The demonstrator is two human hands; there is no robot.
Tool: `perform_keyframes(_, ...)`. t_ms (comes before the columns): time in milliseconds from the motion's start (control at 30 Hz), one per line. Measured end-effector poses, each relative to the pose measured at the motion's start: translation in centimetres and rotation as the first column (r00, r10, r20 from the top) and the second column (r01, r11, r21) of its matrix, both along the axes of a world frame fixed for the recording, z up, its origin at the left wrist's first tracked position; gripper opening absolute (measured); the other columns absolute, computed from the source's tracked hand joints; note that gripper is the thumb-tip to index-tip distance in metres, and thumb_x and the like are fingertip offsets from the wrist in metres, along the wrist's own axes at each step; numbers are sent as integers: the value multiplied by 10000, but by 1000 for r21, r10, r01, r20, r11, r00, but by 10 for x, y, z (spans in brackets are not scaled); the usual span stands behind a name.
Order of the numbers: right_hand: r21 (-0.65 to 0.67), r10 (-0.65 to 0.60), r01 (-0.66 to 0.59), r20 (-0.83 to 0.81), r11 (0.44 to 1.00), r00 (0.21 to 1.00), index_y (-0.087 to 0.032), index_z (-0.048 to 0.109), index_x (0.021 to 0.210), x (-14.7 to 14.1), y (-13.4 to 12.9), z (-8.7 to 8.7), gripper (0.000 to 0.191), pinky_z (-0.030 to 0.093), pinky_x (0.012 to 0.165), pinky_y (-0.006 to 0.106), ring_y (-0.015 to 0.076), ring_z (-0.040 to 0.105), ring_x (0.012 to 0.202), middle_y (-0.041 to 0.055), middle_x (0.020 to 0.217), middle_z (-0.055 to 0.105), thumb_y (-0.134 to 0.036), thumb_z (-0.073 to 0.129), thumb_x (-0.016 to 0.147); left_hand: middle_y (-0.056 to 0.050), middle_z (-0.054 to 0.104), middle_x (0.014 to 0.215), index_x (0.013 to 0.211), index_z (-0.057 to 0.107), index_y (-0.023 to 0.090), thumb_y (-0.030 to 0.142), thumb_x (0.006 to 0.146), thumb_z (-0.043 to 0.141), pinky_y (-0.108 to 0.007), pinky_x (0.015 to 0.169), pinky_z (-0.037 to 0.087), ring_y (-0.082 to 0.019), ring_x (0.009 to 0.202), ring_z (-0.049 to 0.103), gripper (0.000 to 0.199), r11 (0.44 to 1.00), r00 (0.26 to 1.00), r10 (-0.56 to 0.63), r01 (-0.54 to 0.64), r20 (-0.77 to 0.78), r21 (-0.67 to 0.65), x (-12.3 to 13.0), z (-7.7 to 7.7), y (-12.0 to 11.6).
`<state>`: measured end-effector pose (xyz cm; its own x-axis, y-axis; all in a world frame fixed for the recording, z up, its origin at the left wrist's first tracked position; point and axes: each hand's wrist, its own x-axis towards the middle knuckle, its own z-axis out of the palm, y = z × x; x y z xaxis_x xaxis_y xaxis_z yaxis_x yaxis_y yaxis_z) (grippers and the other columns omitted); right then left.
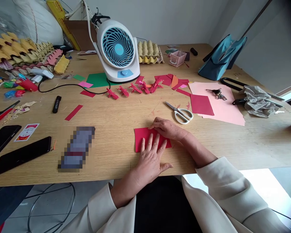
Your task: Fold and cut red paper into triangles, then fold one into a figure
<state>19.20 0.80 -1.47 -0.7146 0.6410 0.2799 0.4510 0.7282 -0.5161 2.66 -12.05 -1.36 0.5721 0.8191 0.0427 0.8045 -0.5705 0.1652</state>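
Observation:
A sheet of red paper (141, 133) lies flat near the front edge of the table. Spread across its lower part is my left hand (150, 160), palm down, fingers apart and thumb out to the right. My right hand (168, 128) rests at the paper's upper edge, fingers bent together and pressed onto it; some fingertips are hidden. White-handled scissors (183, 115) lie just beyond my right hand, blades partly apart. Farther back stands a row of several small folded red paper figures (124, 91).
A white fan (118, 48) stands at the back, its black cable (70, 84) running left. Pink sheets (226, 110), a red square (201, 104) and keys (218, 94) lie right. A black marker (56, 104) and phones (23, 155) lie left. Egg cartons (21, 51) fill the back left.

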Motion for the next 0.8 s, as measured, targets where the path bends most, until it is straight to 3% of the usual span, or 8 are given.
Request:
perform_keyframes(167,10,9,-9,-24,1000,1000,-201,694,1067,0,1,-4,307,486,812,272,154,612,869,72,983,607,-71,468,904,-171,167,1605,1532,203,157,732,851,301,-563,1165,158,-347,1482,103,897,1000,998,18,-17,-52,8,-18,4,-13)
perform_keyframes(333,-15,8,-8,-5,1000,1000,-194,687,1094,0,0,0,305,488,832,282,157,619,880,83,1006,607,-94,453,926,-205,198,1586,1521,195,66,708,863,341,-575,1160,145,-346,1477,132,930,994,987,106,-100,-118,53,-44,5,-30)
perform_keyframes(633,-27,0,0,0,1000,1000,-187,687,1085,0,-1,2,294,488,837,284,160,619,888,81,1010,610,-98,455,928,-187,245,1572,1518,212,70,622,897,370,-610,1148,67,-358,1461,184,847,956,950,278,-259,-141,138,-62,-1,-46)
perform_keyframes(733,-22,0,1,8,1000,1000,-182,688,1080,-1,-1,2,289,486,838,283,161,619,886,81,1008,613,-94,462,923,-184,240,1575,1512,235,71,644,890,364,-619,1147,57,-362,1463,172,855,970,965,224,-206,-139,128,-54,4,-39)
perform_keyframes(800,-15,0,0,6,1000,1000,-184,689,1075,-1,0,2,286,485,832,281,160,617,880,78,1001,614,-88,473,915,-176,235,1580,1512,233,74,668,884,349,-604,1153,87,-347,1465,178,872,990,983,125,-114,-135,85,-45,6,-31)
